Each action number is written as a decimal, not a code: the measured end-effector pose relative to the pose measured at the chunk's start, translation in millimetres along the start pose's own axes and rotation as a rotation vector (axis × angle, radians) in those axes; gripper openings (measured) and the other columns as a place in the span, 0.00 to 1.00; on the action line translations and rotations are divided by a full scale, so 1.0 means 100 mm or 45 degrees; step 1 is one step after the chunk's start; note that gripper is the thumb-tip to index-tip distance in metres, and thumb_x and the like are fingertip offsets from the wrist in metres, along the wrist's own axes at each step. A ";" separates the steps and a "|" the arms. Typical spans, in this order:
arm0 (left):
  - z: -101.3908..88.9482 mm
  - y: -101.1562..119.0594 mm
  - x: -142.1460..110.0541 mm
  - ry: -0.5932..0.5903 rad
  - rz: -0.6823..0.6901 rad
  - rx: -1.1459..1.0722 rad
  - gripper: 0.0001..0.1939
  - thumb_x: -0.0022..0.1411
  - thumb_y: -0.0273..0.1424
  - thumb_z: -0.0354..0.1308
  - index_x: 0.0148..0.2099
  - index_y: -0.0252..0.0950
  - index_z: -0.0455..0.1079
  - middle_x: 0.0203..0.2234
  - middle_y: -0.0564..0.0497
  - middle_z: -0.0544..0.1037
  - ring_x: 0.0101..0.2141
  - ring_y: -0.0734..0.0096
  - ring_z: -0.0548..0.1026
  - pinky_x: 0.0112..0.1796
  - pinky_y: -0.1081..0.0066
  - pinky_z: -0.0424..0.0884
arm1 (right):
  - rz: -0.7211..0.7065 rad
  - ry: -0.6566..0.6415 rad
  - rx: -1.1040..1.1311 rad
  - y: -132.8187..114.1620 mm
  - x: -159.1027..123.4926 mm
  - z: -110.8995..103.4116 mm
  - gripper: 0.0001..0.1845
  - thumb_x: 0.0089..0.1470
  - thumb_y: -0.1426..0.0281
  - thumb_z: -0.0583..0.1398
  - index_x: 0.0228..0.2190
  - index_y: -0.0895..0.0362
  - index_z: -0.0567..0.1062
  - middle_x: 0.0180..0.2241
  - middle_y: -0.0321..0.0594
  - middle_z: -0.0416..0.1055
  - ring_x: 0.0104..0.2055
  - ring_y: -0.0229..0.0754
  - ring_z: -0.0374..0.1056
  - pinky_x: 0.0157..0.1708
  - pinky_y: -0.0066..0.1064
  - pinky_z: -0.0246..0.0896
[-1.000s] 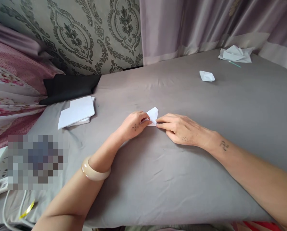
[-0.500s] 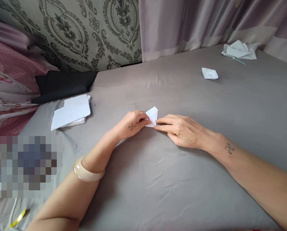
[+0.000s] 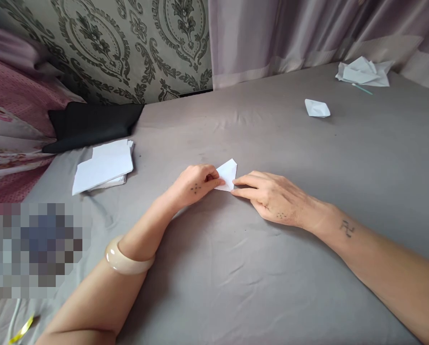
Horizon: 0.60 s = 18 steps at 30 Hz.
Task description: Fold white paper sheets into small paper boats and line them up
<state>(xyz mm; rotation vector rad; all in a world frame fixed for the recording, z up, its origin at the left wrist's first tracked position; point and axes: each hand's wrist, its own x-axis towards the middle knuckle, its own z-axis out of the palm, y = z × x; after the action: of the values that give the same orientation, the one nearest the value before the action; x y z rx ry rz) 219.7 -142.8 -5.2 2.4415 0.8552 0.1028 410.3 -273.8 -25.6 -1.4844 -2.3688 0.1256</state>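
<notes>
1 small folded white paper piece (image 3: 230, 168) lies at frame centre; bare left hand (image 3: 196, 186) pinches its left side; bare right hand (image 3: 277, 196), fingers spread, touches its right edge; seemingly creasing; next calls for aligned edges.

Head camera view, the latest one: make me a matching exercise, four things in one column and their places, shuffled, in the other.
1. Small folded white paper
2. Stack of flat white paper sheets
3. Glossy cream bangle
4. Thin pale-green stick

A. Around the left forearm
B. Beside the loose white paper pile
C. Touched by left hand and right hand
D. Near the black cloth

Pairs: 1-C, 2-D, 3-A, 4-B
</notes>
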 end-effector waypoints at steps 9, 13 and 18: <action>0.00 0.03 -0.03 0.024 -0.121 0.019 0.10 0.62 0.34 0.51 0.34 0.36 0.71 0.26 0.52 0.76 0.26 0.71 0.69 0.27 0.72 0.62 | 0.039 0.022 0.030 -0.01 0.01 0.01 0.24 0.56 0.82 0.49 0.45 0.53 0.77 0.47 0.40 0.73 0.42 0.43 0.66 0.37 0.35 0.64; 0.04 0.03 -0.02 0.038 -0.124 0.065 0.11 0.63 0.34 0.49 0.33 0.37 0.70 0.25 0.52 0.75 0.25 0.71 0.68 0.26 0.71 0.61 | 0.038 0.046 0.051 -0.01 0.01 0.03 0.24 0.55 0.83 0.49 0.45 0.53 0.77 0.47 0.40 0.73 0.43 0.44 0.66 0.39 0.37 0.64; 0.08 0.03 0.00 0.037 -0.117 0.191 0.11 0.65 0.33 0.47 0.33 0.37 0.66 0.29 0.50 0.75 0.28 0.68 0.70 0.29 0.69 0.62 | 0.053 0.047 0.064 -0.02 0.02 0.04 0.25 0.54 0.83 0.49 0.44 0.52 0.77 0.47 0.39 0.73 0.42 0.43 0.66 0.40 0.36 0.64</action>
<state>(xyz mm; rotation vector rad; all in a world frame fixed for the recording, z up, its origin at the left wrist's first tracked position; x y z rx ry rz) 223.0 -149.0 -10.5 2.5398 1.0198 0.0409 407.0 -272.4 -28.1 -1.4997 -2.2895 0.1650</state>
